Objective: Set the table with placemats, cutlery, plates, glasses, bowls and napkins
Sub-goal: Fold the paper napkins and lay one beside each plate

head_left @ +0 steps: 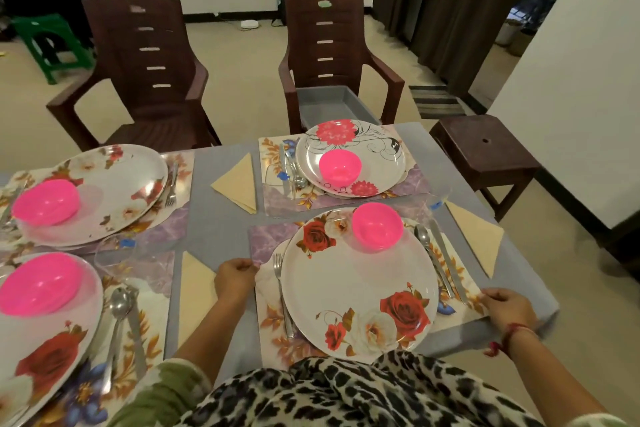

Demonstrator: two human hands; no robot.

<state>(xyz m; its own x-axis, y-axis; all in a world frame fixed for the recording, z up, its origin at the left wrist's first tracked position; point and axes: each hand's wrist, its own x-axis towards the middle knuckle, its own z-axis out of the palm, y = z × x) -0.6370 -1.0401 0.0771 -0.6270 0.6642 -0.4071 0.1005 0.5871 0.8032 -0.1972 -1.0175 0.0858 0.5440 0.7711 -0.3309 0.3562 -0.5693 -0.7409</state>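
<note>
A floral placemat lies in front of me under a rose-printed plate that carries a pink bowl. A fork lies left of the plate; a spoon and a knife lie on its right. My left hand pinches the mat's left edge. My right hand grips the mat's near right corner. A folded cream napkin lies right of the mat, with a clear glass behind it.
Three more settings with plates, pink bowls, cutlery and napkins cover the grey table. Two brown chairs stand beyond; one holds a grey tray. A brown stool stands at right.
</note>
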